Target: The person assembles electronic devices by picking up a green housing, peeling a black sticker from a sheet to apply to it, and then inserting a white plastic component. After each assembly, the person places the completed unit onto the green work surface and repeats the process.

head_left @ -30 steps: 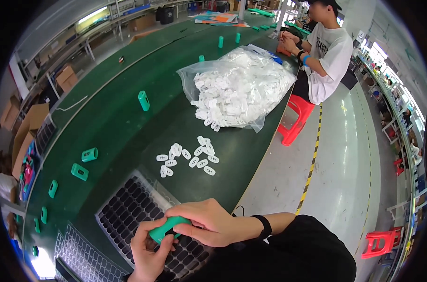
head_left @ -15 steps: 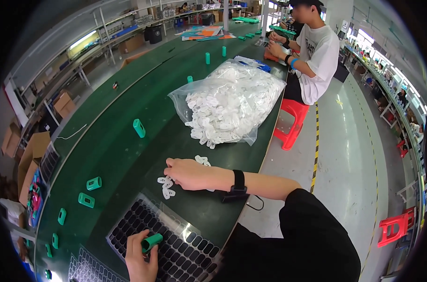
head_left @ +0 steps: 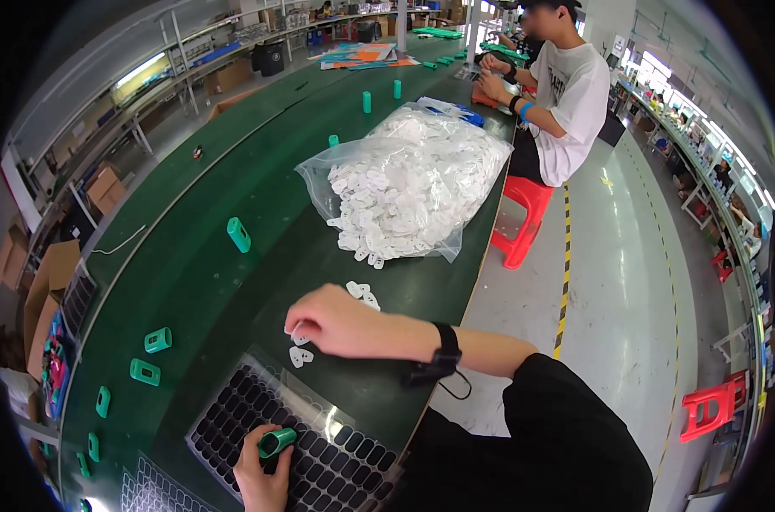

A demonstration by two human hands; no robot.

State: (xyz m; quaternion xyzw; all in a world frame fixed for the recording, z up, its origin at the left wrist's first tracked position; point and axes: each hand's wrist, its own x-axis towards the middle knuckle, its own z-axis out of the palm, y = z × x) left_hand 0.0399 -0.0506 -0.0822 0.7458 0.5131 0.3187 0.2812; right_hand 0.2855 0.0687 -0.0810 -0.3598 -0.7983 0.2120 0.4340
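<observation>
My left hand (head_left: 264,478) is closed around a hollow green plastic housing (head_left: 273,443), its open end tilted up. It is over a sheet of black oval stickers (head_left: 345,461) on the green table. My right hand (head_left: 332,322) has thumb and forefinger pinched on a small white plastic piece (head_left: 297,331), mostly hidden by the fingers. Just below these fingertips lie a few loose white pieces (head_left: 300,357). More loose white pieces (head_left: 363,294) lie beyond the right hand. A large clear bag (head_left: 421,183) full of such pieces lies open farther up the table.
Several green housings (head_left: 146,372) stand or lie along the left side of the table (head_left: 191,282). A clear sticker sheet (head_left: 161,486) lies at the near left. At the far right, another person (head_left: 566,94) sits working on a red stool (head_left: 524,218).
My right hand has lifted slightly from the small group of white pieces, its fingertips pinched on one. My left hand still holds the green housing, turned a little. The view has shifted slightly.
</observation>
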